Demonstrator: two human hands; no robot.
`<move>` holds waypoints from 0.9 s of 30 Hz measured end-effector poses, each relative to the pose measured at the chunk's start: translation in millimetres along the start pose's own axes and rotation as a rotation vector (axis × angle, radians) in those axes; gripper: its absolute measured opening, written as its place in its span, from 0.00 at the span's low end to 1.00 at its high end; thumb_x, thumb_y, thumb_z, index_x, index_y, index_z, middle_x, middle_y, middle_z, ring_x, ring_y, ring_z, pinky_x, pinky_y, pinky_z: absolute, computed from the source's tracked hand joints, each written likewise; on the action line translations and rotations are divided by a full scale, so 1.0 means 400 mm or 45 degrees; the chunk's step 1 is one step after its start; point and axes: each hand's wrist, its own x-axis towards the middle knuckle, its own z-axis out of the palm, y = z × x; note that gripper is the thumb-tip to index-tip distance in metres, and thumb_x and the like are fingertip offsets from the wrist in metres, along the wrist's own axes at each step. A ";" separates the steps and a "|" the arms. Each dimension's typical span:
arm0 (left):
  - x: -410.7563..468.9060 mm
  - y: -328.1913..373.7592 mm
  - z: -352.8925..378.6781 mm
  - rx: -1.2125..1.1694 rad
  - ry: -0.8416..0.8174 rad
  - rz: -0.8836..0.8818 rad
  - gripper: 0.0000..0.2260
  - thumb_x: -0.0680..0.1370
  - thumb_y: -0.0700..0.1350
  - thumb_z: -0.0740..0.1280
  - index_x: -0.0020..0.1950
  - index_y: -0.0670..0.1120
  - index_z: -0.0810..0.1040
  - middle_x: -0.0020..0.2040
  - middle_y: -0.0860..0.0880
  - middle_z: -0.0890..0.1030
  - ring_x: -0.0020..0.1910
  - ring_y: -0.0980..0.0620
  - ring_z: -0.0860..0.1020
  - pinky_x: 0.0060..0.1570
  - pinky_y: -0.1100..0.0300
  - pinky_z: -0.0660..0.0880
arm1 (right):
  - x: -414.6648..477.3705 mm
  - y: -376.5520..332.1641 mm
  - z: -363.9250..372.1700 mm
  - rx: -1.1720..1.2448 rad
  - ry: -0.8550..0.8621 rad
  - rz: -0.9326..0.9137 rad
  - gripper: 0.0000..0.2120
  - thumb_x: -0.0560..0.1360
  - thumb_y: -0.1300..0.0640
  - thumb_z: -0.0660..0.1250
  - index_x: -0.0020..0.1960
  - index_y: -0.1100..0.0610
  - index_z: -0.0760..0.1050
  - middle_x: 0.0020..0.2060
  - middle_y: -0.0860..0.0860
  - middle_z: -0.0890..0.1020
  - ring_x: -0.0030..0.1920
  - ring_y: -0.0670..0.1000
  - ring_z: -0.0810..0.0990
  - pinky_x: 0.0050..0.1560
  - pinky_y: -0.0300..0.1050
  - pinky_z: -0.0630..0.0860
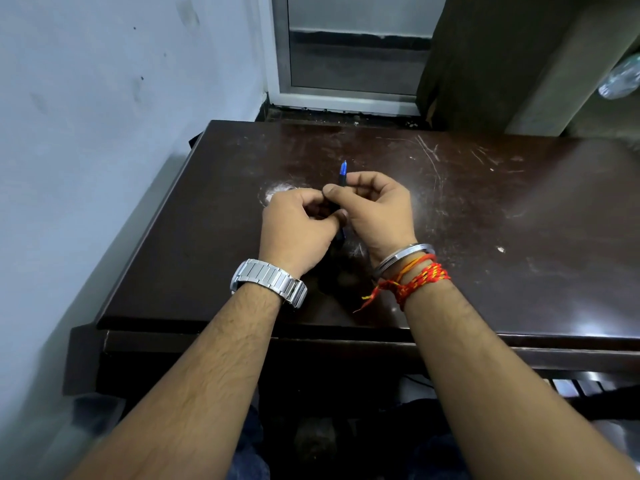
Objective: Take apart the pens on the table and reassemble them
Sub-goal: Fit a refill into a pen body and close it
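Note:
A dark pen with a blue end stands almost upright above the middle of the dark wooden table. My right hand pinches its upper part between thumb and fingers. Just below, my left hand is curled around the pen's lower part, and the two hands touch. Most of the barrel is hidden behind my fingers. A bit of blue shows between my palms lower down; I cannot tell which part it is.
A white wall runs close along the table's left edge. Behind the table is a metal-framed door or window and a dark panel at the right. A plastic bottle lies at the far right. White scratches mark the tabletop.

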 end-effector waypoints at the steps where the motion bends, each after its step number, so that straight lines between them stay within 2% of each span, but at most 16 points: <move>1: 0.000 0.000 0.000 -0.008 0.001 -0.008 0.06 0.69 0.43 0.77 0.45 0.49 0.87 0.36 0.54 0.85 0.36 0.59 0.82 0.35 0.68 0.77 | -0.001 0.000 -0.002 0.000 0.001 0.002 0.10 0.67 0.64 0.78 0.42 0.56 0.78 0.36 0.54 0.81 0.36 0.51 0.80 0.39 0.45 0.80; 4: 0.004 -0.002 0.003 -0.067 0.007 -0.055 0.06 0.68 0.43 0.79 0.42 0.49 0.85 0.37 0.54 0.85 0.38 0.58 0.84 0.38 0.66 0.79 | -0.002 -0.004 0.002 -0.007 -0.019 0.038 0.06 0.66 0.60 0.78 0.40 0.56 0.81 0.36 0.55 0.83 0.37 0.52 0.81 0.42 0.50 0.80; 5: 0.005 -0.004 0.003 -0.083 0.012 -0.062 0.06 0.67 0.43 0.79 0.41 0.50 0.85 0.37 0.54 0.85 0.38 0.57 0.84 0.39 0.65 0.79 | -0.003 -0.006 0.005 -0.003 -0.022 0.042 0.04 0.66 0.60 0.76 0.38 0.55 0.83 0.33 0.52 0.83 0.36 0.50 0.81 0.39 0.48 0.80; 7: 0.005 -0.007 0.006 -0.089 0.020 -0.058 0.06 0.67 0.43 0.79 0.40 0.49 0.85 0.36 0.53 0.85 0.38 0.55 0.84 0.39 0.62 0.80 | -0.004 -0.006 0.007 -0.032 0.000 0.018 0.05 0.68 0.63 0.74 0.35 0.55 0.83 0.31 0.49 0.83 0.34 0.47 0.81 0.38 0.45 0.79; 9: 0.003 -0.010 0.009 -0.079 0.026 -0.051 0.07 0.66 0.42 0.79 0.41 0.48 0.85 0.36 0.53 0.85 0.37 0.54 0.84 0.38 0.61 0.80 | -0.005 -0.005 0.004 -0.046 0.000 0.008 0.04 0.68 0.65 0.75 0.38 0.58 0.81 0.33 0.52 0.82 0.35 0.49 0.81 0.39 0.46 0.79; 12: 0.003 -0.008 0.010 -0.067 0.040 -0.047 0.07 0.65 0.43 0.80 0.40 0.48 0.85 0.35 0.53 0.85 0.37 0.54 0.84 0.38 0.61 0.80 | -0.005 -0.010 -0.004 -0.039 0.014 0.019 0.09 0.66 0.62 0.79 0.40 0.58 0.79 0.34 0.54 0.80 0.36 0.51 0.78 0.38 0.46 0.78; 14: 0.003 -0.005 0.011 -0.117 0.035 -0.078 0.09 0.65 0.42 0.81 0.38 0.50 0.83 0.35 0.52 0.84 0.37 0.53 0.84 0.39 0.59 0.81 | -0.005 -0.015 -0.005 -0.019 0.012 0.019 0.07 0.66 0.61 0.78 0.41 0.59 0.81 0.33 0.51 0.82 0.35 0.48 0.80 0.37 0.44 0.78; 17: 0.002 -0.005 0.013 -0.111 0.043 -0.072 0.11 0.64 0.42 0.81 0.37 0.52 0.81 0.35 0.53 0.84 0.35 0.55 0.83 0.37 0.61 0.81 | -0.007 -0.015 -0.006 -0.046 -0.006 -0.003 0.03 0.68 0.64 0.75 0.40 0.58 0.83 0.30 0.47 0.84 0.32 0.45 0.81 0.34 0.40 0.78; 20: 0.001 -0.004 0.013 -0.130 0.053 -0.086 0.11 0.64 0.44 0.81 0.39 0.52 0.81 0.35 0.54 0.84 0.34 0.59 0.82 0.36 0.64 0.79 | -0.009 -0.013 -0.013 -0.027 -0.028 -0.008 0.04 0.68 0.64 0.75 0.38 0.56 0.84 0.30 0.49 0.85 0.33 0.47 0.83 0.33 0.41 0.78; 23: 0.003 0.003 0.017 -0.208 -0.019 -0.139 0.06 0.67 0.46 0.77 0.41 0.53 0.83 0.37 0.54 0.86 0.39 0.59 0.84 0.41 0.61 0.81 | -0.007 -0.013 -0.017 0.009 -0.048 -0.014 0.03 0.69 0.66 0.74 0.39 0.59 0.84 0.32 0.53 0.85 0.34 0.50 0.84 0.37 0.44 0.81; 25: 0.002 0.007 0.018 -0.278 -0.056 -0.176 0.07 0.67 0.43 0.73 0.43 0.53 0.83 0.37 0.52 0.86 0.39 0.57 0.85 0.42 0.58 0.82 | -0.005 -0.013 -0.018 0.038 -0.044 0.013 0.03 0.69 0.66 0.74 0.39 0.59 0.85 0.33 0.56 0.85 0.35 0.53 0.84 0.40 0.49 0.82; 27: 0.000 0.006 0.016 -0.256 -0.055 -0.155 0.11 0.67 0.38 0.75 0.44 0.53 0.82 0.37 0.53 0.86 0.38 0.58 0.85 0.42 0.57 0.82 | -0.003 -0.013 -0.018 0.043 -0.045 0.037 0.04 0.69 0.66 0.74 0.39 0.58 0.85 0.35 0.58 0.86 0.36 0.55 0.84 0.40 0.51 0.83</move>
